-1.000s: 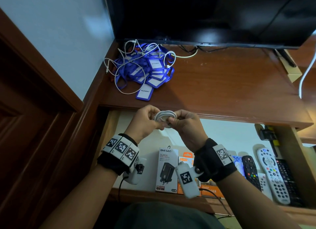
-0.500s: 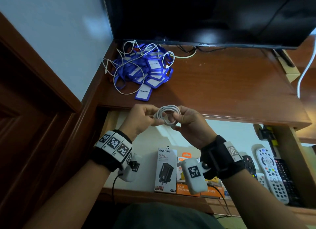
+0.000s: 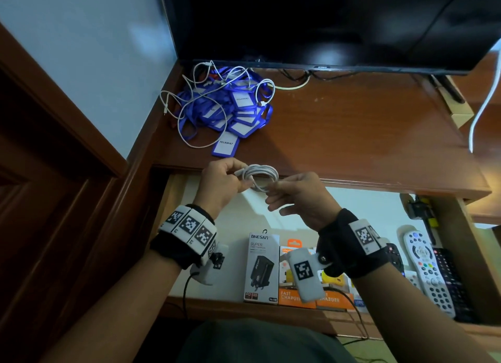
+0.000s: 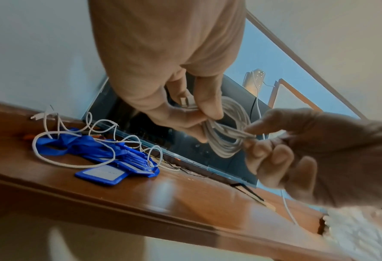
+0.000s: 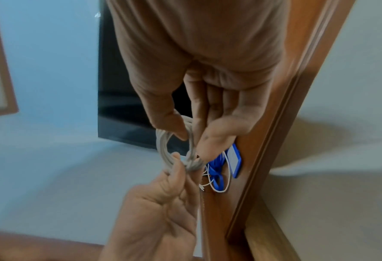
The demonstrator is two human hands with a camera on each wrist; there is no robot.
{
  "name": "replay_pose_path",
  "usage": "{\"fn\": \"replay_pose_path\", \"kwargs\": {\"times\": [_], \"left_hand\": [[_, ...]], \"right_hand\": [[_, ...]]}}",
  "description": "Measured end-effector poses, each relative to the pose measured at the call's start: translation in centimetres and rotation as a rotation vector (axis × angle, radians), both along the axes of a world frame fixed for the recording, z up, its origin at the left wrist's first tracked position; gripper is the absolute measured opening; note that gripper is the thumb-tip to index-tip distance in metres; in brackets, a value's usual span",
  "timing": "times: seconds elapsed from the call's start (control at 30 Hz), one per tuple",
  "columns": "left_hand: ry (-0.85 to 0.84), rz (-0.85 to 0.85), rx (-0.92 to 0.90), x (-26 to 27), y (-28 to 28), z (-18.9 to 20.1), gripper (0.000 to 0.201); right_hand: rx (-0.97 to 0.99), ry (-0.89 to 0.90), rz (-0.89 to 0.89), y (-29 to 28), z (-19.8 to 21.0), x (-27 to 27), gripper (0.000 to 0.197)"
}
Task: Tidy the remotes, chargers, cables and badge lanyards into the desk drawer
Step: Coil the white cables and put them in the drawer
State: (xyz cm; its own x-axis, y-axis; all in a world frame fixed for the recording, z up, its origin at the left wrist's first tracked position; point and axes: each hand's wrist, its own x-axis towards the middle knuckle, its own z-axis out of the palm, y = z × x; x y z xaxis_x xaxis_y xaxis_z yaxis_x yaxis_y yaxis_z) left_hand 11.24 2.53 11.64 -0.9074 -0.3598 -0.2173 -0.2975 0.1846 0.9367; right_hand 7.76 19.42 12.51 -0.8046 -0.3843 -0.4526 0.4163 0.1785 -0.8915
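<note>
Both hands hold a coiled white cable above the open drawer, just in front of the desk edge. My left hand pinches the coil's left side together with its plug. The right hand pinches the wrapped right side of the coil between thumb and forefinger. A heap of blue badge lanyards tangled with loose white cables lies at the desk's back left. In the drawer lie boxed chargers and several remotes.
A black TV stands at the back of the wooden desk top. A white cord hangs at the far right. A wall and a wooden door frame close off the left side.
The hands have drawn a little apart and the coil has opened out between them. The right hand has dropped slightly to the right; the left hand keeps its pinch.
</note>
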Motion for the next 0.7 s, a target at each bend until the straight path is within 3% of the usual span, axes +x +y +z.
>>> {"fn": "replay_pose_path", "kwargs": {"times": [0.17, 0.33, 0.6, 0.7], "left_hand": [[-0.051, -0.05, 0.028, -0.1, 0.1, -0.6, 0.019], [-0.023, -0.091, -0.158, 0.2, 0.4, -1.3, 0.027], [-0.024, -0.088, -0.054, 0.1, -0.1, -0.9, 0.027], [-0.013, -0.041, -0.005, -0.1, -0.2, -0.9, 0.026]], "right_hand": [[-0.072, -0.06, -0.125, -0.5, -0.4, -0.3, 0.016], [-0.301, -0.346, -0.296, -1.2, -1.9, -0.4, 0.017], [-0.364, -0.402, -0.346, -1.4, -2.2, -0.6, 0.023], [-0.363, -0.338, -0.325, -1.6, -2.3, -1.0, 0.027]]}}
